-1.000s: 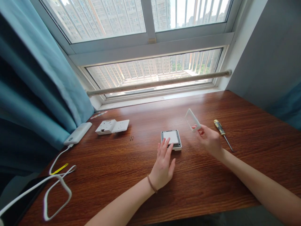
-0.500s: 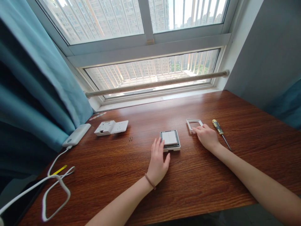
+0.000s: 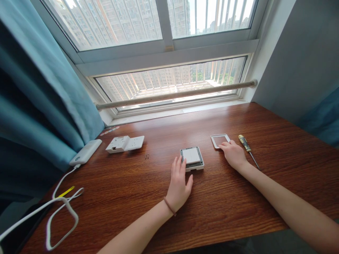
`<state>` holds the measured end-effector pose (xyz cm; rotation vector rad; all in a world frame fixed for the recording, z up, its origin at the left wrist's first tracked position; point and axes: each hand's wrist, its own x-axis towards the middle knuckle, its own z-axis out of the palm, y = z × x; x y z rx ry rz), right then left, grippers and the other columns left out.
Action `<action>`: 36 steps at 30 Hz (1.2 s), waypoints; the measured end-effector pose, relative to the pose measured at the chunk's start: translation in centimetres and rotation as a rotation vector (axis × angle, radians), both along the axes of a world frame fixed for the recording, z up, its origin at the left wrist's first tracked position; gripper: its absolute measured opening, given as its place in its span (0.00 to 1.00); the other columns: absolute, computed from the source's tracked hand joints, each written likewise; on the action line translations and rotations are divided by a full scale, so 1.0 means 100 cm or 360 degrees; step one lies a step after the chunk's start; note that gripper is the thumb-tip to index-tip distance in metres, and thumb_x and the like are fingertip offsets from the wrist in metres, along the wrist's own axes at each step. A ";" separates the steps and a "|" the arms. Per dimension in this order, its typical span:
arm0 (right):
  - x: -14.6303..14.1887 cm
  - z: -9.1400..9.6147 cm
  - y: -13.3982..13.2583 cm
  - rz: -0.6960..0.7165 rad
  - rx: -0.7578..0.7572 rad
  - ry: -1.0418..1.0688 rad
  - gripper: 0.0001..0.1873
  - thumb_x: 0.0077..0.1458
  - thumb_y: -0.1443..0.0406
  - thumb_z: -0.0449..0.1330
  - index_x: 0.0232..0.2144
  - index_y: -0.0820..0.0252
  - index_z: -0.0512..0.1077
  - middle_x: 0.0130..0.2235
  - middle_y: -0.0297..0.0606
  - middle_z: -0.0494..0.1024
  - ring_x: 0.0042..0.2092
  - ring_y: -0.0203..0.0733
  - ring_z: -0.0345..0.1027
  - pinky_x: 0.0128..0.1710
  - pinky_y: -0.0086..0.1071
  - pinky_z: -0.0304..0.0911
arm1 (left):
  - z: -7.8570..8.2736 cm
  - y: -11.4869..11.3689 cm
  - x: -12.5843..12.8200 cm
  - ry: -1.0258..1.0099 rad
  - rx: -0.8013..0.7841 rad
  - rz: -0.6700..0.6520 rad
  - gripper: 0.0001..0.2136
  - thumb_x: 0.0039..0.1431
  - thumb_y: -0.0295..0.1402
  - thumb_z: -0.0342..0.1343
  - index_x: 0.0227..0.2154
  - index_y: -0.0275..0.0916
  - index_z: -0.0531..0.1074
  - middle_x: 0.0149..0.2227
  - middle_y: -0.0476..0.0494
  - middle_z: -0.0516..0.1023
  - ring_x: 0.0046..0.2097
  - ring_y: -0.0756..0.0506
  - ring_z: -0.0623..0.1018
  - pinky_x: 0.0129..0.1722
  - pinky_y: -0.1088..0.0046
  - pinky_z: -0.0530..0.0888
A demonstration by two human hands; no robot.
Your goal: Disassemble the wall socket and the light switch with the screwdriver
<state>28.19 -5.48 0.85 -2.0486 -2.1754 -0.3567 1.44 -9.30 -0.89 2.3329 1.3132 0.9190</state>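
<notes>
A square wall switch (image 3: 192, 157) with two white rocker plates lies on the wooden desk (image 3: 137, 183). My left hand (image 3: 179, 183) rests flat beside its left edge, fingers stretched out and touching it. A white square frame (image 3: 218, 140) lies flat on the desk to the switch's right. My right hand (image 3: 233, 153) rests palm down at the frame's near corner, fingertips on its rim, fingers loosely extended.
A yellow-and-black screwdriver (image 3: 248, 149) lies just right of my right hand. Two small screws (image 3: 146, 156) sit left of the switch. Farther left are a white socket part (image 3: 124, 143), a white power bank (image 3: 85, 152) and a looped white cable (image 3: 60, 208). A blue curtain hangs at left.
A second ago my right hand held the white frame up in the air; it has since lowered it flat onto the desk. My left hand shifted slightly left along the switch's edge.
</notes>
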 end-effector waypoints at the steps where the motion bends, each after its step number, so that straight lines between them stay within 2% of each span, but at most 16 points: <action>1: 0.000 0.000 0.000 0.0002 0.0001 0.0004 0.14 0.57 0.70 0.49 0.38 0.55 0.74 0.39 0.41 0.76 0.40 0.47 0.62 0.29 0.32 0.56 | 0.000 0.000 0.000 0.0007 -0.0001 0.0001 0.26 0.57 0.29 0.47 0.59 0.38 0.49 0.63 0.36 0.48 0.65 0.38 0.45 0.60 0.50 0.52; 10: 0.002 -0.001 0.000 0.0007 -0.0005 0.0024 0.17 0.55 0.74 0.49 0.40 0.56 0.74 0.41 0.40 0.76 0.42 0.46 0.62 0.33 0.32 0.58 | 0.002 0.000 0.000 0.0038 -0.0005 0.0003 0.26 0.58 0.30 0.47 0.59 0.37 0.49 0.63 0.35 0.47 0.65 0.38 0.44 0.60 0.50 0.52; 14: 0.011 0.004 0.003 -0.0016 0.0100 0.0061 0.18 0.55 0.75 0.48 0.40 0.57 0.72 0.42 0.40 0.75 0.42 0.45 0.62 0.37 0.32 0.57 | 0.001 -0.001 0.000 0.0045 -0.0007 0.0008 0.26 0.57 0.30 0.47 0.59 0.37 0.49 0.63 0.35 0.48 0.65 0.38 0.44 0.60 0.50 0.53; 16: 0.021 0.008 0.006 -0.0112 0.0198 0.0081 0.16 0.56 0.72 0.47 0.41 0.58 0.72 0.41 0.42 0.75 0.42 0.46 0.62 0.38 0.33 0.57 | 0.001 -0.001 0.000 0.0065 0.0003 0.0010 0.26 0.58 0.30 0.47 0.59 0.37 0.49 0.63 0.35 0.47 0.65 0.38 0.44 0.60 0.50 0.53; 19: 0.043 0.011 0.011 -0.0385 0.0280 0.0093 0.15 0.57 0.65 0.48 0.43 0.62 0.70 0.40 0.48 0.73 0.42 0.51 0.63 0.36 0.36 0.58 | 0.001 0.000 0.000 0.0066 0.0022 0.0012 0.26 0.58 0.30 0.47 0.59 0.37 0.50 0.63 0.35 0.48 0.65 0.38 0.44 0.60 0.50 0.53; 22: 0.069 0.008 0.017 -0.0721 0.0164 0.0159 0.22 0.54 0.58 0.51 0.45 0.67 0.69 0.42 0.57 0.71 0.43 0.59 0.64 0.34 0.40 0.59 | 0.005 0.004 -0.002 0.0020 0.0030 0.0001 0.24 0.58 0.31 0.47 0.57 0.38 0.52 0.62 0.36 0.49 0.65 0.39 0.44 0.60 0.51 0.53; 25: 0.091 -0.001 0.023 -0.0847 -0.0102 0.0475 0.27 0.49 0.54 0.56 0.44 0.71 0.69 0.40 0.62 0.72 0.41 0.62 0.68 0.34 0.42 0.60 | 0.010 0.012 -0.005 -0.0030 0.0022 -0.0013 0.22 0.58 0.32 0.48 0.56 0.38 0.54 0.62 0.37 0.50 0.65 0.40 0.44 0.61 0.53 0.52; 28: 0.104 -0.007 0.028 -0.0774 -0.0191 0.0746 0.21 0.43 0.56 0.61 0.36 0.66 0.72 0.34 0.55 0.76 0.40 0.60 0.70 0.34 0.42 0.61 | 0.013 0.022 -0.009 -0.0089 0.0017 -0.0054 0.22 0.57 0.34 0.50 0.55 0.38 0.55 0.61 0.37 0.55 0.65 0.40 0.45 0.61 0.53 0.52; 31: 0.108 0.000 0.031 -0.0735 -0.0115 0.0876 0.14 0.41 0.59 0.62 0.29 0.63 0.73 0.28 0.48 0.76 0.37 0.57 0.71 0.33 0.39 0.63 | 0.016 0.036 -0.010 -0.0135 -0.0004 -0.0128 0.24 0.55 0.36 0.53 0.54 0.38 0.56 0.59 0.38 0.58 0.64 0.40 0.48 0.61 0.54 0.53; 33: 0.103 0.012 0.032 -0.0713 -0.0009 0.0982 0.13 0.45 0.58 0.59 0.30 0.62 0.72 0.28 0.45 0.76 0.35 0.52 0.72 0.31 0.36 0.65 | 0.019 0.048 -0.009 -0.0125 -0.0024 -0.0198 0.25 0.54 0.38 0.54 0.54 0.37 0.57 0.59 0.37 0.59 0.64 0.40 0.49 0.61 0.54 0.53; 35: 0.090 0.026 0.030 -0.0606 0.0133 0.1286 0.14 0.51 0.56 0.54 0.33 0.61 0.69 0.29 0.41 0.76 0.31 0.44 0.72 0.27 0.32 0.66 | 0.024 0.059 -0.005 -0.0096 -0.0057 -0.0275 0.27 0.52 0.40 0.56 0.53 0.37 0.58 0.58 0.37 0.61 0.64 0.39 0.50 0.61 0.53 0.53; 36: 0.081 0.033 0.028 -0.0463 0.0243 0.1688 0.14 0.52 0.55 0.54 0.33 0.60 0.68 0.29 0.40 0.76 0.29 0.41 0.72 0.24 0.30 0.66 | 0.027 0.064 -0.004 -0.0082 -0.0083 -0.0311 0.27 0.51 0.41 0.56 0.53 0.37 0.59 0.58 0.37 0.61 0.63 0.38 0.51 0.60 0.53 0.53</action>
